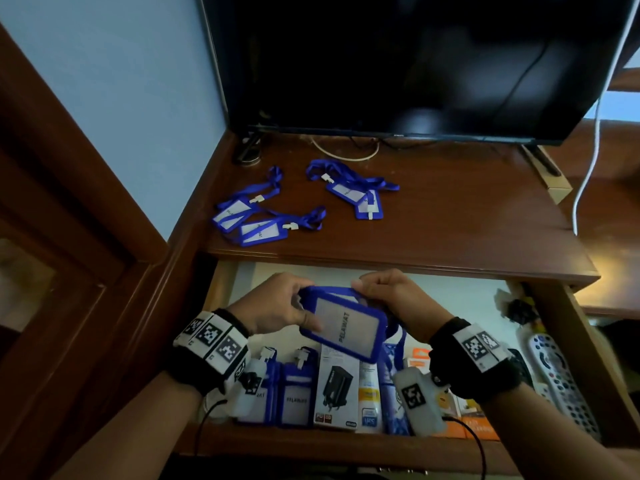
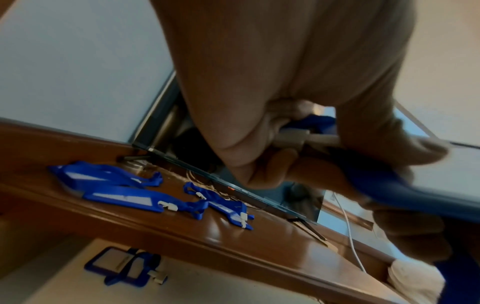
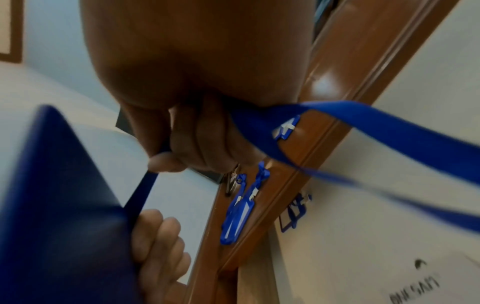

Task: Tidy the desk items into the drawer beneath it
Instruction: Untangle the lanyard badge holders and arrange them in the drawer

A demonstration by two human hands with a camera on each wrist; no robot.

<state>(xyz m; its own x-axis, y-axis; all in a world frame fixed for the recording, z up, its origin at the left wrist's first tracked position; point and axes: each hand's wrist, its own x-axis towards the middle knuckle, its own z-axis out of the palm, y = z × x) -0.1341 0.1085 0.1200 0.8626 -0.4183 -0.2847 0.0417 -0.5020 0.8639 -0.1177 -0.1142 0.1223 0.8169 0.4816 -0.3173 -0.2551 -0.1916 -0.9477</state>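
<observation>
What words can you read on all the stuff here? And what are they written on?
"PELAWAT": on the blue badge holder gripped by the left hand and the right hand.
"PELAWAT": on a badge holder standing in the drawer.
Badge holders on the desk: print too small to read.
Charger box, remote control, orange boxes: print too small or blurred.

Dim, bluish light; wrist views blurred, edges warped

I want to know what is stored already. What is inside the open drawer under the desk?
Inside the drawer: blue badge holders, a charger box, orange boxes and remote controls. The hands and held badge cover the middle.
</observation>
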